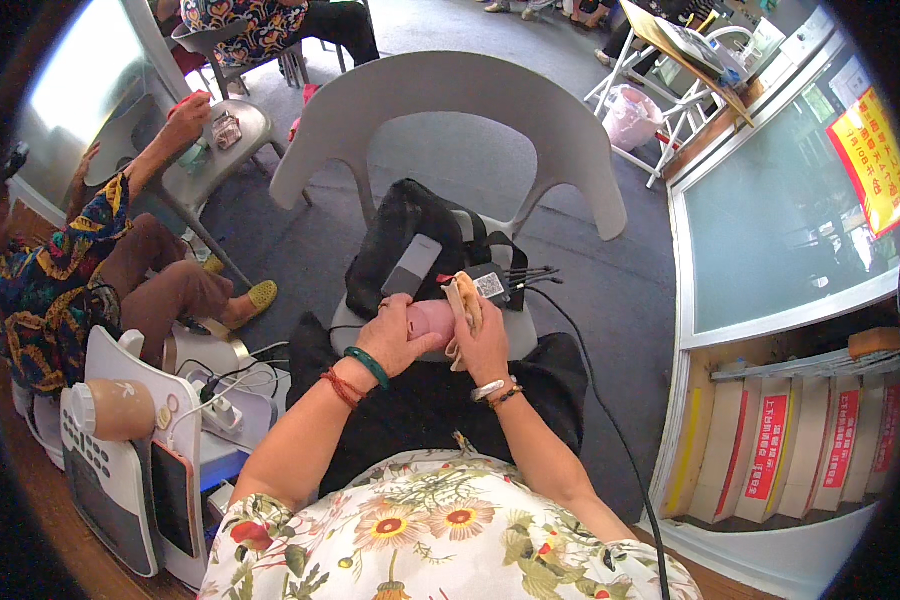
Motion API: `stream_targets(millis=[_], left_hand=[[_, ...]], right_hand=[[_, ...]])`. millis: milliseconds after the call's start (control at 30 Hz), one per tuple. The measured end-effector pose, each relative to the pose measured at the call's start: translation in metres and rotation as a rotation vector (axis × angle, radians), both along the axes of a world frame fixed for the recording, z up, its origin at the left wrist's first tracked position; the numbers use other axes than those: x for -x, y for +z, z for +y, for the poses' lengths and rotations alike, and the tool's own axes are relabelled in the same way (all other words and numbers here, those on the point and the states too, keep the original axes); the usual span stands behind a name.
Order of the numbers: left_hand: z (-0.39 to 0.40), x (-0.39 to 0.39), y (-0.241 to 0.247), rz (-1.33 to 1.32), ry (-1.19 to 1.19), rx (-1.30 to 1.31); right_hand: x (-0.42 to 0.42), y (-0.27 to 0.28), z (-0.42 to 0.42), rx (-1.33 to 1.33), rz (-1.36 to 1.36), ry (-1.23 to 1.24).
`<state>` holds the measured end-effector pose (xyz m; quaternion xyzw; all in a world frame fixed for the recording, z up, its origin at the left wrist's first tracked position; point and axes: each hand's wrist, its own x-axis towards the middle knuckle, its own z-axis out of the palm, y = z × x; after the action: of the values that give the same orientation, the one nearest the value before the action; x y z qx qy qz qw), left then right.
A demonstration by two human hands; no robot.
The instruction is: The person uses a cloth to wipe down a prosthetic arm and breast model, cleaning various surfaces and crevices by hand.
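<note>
My left hand [394,336] grips the near end of a pink cylindrical object [430,318], maybe a cup or bottle. In my right hand [487,343] is a folded tan cloth [463,311], pressed against the right side of the pink object. Just beyond my hands, a grey chair [495,82] faces me. On its seat rest a black bag [375,244], a grey two-tone device [414,264] and a dark box [490,283] with a printed code and several short cables.
At left a person [60,277] sits beside a grey chair [244,124]. Near my left elbow stands a white stand [101,349] with a brown lidded cup [120,409], cables and a phone [174,495]. A black cable [592,382] runs past my right arm. Steps [731,450] lie at right.
</note>
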<state>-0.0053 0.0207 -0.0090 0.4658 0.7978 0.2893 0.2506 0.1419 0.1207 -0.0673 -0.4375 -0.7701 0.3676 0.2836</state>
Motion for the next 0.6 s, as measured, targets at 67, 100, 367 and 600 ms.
stream_targets(millis=[67, 100, 367, 600], left_hand=[[0.002, 0.001, 0.007, -0.016, 0.007, 0.037], [0.003, 0.0, 0.01, -0.025, 0.009, 0.057], [0.002, 0.003, -0.002, 0.292, -0.246, -0.137], [-0.002, 0.009, -0.006, 0.11, -0.077, 0.008]], right_hand=[[0.0, 0.004, -0.004, -0.045, -0.001, 0.001], [0.001, 0.003, -0.004, -0.012, -0.01, 0.005], [0.033, 0.037, -0.011, 0.392, 0.358, 0.176], [0.012, 0.0, 0.006, 0.045, -0.026, 0.038]])
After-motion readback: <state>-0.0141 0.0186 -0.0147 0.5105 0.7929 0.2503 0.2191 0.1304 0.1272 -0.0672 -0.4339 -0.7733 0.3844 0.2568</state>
